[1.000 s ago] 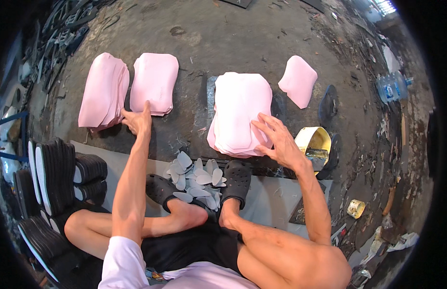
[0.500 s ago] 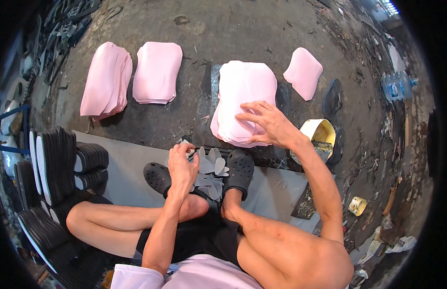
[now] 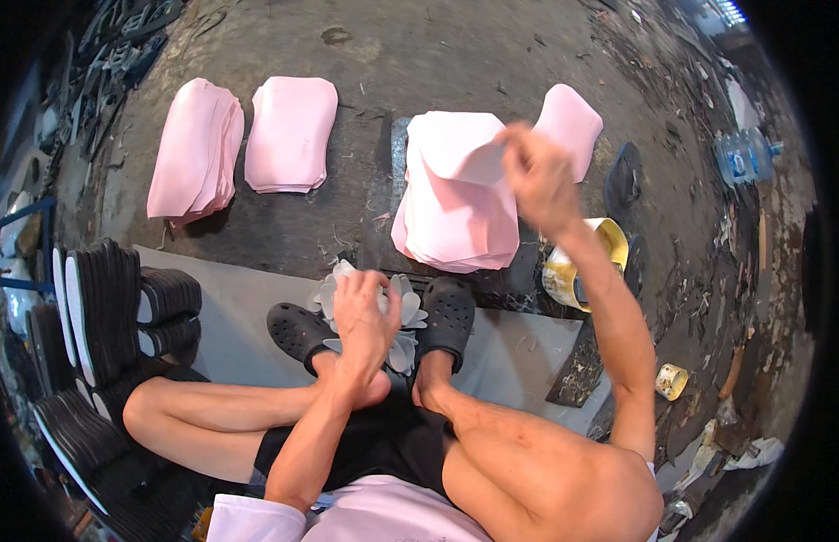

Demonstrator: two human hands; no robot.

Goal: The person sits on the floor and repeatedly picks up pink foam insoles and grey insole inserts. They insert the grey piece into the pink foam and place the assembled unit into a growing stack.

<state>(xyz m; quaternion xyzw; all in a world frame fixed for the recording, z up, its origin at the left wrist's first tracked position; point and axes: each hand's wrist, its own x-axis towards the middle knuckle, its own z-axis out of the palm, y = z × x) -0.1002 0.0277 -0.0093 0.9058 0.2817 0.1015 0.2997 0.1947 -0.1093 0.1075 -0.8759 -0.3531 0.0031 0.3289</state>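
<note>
My right hand (image 3: 541, 181) pinches the right edge of the top pink sheet (image 3: 460, 149) and curls it up off the stack of pink sheets (image 3: 460, 226) in front of me. The sheets are flat, with rounded corners and curved sides. My left hand (image 3: 365, 312) is over a heap of small, pale, petal-shaped pieces (image 3: 406, 298) between my feet. Its fingers are bent down among the pieces, and whatever is between the fingertips is hidden. Black clogs (image 3: 447, 316) are on my feet, one on either side of the heap.
Two more stacks of pink sheets (image 3: 288, 135) lie at the far left, and a pink piece (image 3: 573, 131) at the right. Beside my right forearm stands a yellow tub (image 3: 564, 275). Dark sandal soles (image 3: 108, 307) are stacked at my left. A clear plastic bottle (image 3: 743, 160) lies far right.
My right hand has moved up and right from the stack, lifting the top sheet's edge. My left hand has shifted right and slightly down over the pale pieces.
</note>
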